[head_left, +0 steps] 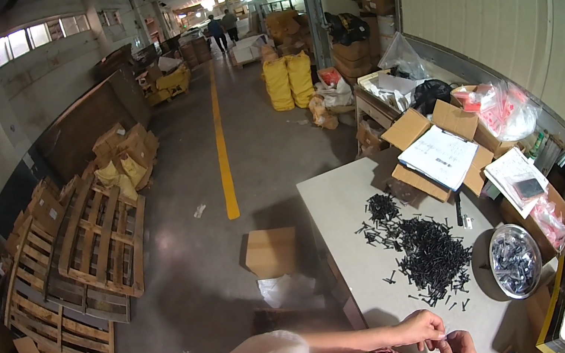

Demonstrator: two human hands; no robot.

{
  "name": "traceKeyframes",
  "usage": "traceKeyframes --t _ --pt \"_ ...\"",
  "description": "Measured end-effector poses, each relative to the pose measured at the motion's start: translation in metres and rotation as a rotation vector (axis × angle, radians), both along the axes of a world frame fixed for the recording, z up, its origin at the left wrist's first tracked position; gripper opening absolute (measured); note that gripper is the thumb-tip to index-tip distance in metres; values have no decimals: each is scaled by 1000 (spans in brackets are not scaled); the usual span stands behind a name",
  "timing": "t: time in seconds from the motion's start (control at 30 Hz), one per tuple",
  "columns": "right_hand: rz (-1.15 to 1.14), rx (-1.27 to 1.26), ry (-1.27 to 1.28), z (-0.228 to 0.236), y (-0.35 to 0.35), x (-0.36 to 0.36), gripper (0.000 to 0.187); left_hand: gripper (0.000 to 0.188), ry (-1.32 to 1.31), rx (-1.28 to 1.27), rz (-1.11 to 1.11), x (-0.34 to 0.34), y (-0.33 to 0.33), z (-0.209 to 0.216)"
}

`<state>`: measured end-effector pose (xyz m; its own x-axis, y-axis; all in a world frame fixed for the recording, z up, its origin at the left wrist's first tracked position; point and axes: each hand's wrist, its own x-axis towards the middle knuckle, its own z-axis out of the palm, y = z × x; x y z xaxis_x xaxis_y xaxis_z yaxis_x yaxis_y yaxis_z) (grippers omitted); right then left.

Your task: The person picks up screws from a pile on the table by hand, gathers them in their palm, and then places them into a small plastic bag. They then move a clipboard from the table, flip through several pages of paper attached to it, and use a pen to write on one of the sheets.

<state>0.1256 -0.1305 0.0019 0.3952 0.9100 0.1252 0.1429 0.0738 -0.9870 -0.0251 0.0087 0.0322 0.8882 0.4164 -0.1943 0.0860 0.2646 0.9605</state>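
My left hand and my right hand are close together over the near edge of the white table. Both have their fingers closed in a pinch. Whatever sits between the fingertips is too small to make out. Beyond them on the tabletop lies a loose pile of small black screw-like parts, with a smaller heap at its far left. A round metal bowl full of shiny, clear-looking small pieces stands to the right of the pile.
An open cardboard box bearing papers stands at the table's far end. More boxes and pink-filled bags crowd the right side. On the floor left are a carton and wooden pallets. Two people are far off.
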Motion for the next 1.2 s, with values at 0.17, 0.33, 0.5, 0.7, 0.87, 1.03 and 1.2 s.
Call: traceKeyframes --t 0.17,0.33,0.5,0.7,0.87,1.03,1.2 --pt "-48 -12 -250 11 -1 -12 26 17 -57 34 68 0 -3 2" --pt "-68 -33 -187 27 -2 -26 23 17 -138 1 127 -5 -6 3" --pt "-87 -53 6 16 -4 -20 24 20 -111 18 121 -6 -8 5" --pt "-111 -82 18 20 -5 -19 23 17 -65 17 100 -8 -8 10" --pt "-113 -78 55 15 -4 -20 23 14 -61 25 100 -6 -8 4" --pt "-107 -96 88 16 -4 -24 23 15 -65 22 111 -6 -9 -2" --pt "-120 -74 70 11 -5 -23 23 16 -74 1 100 -7 -10 3"
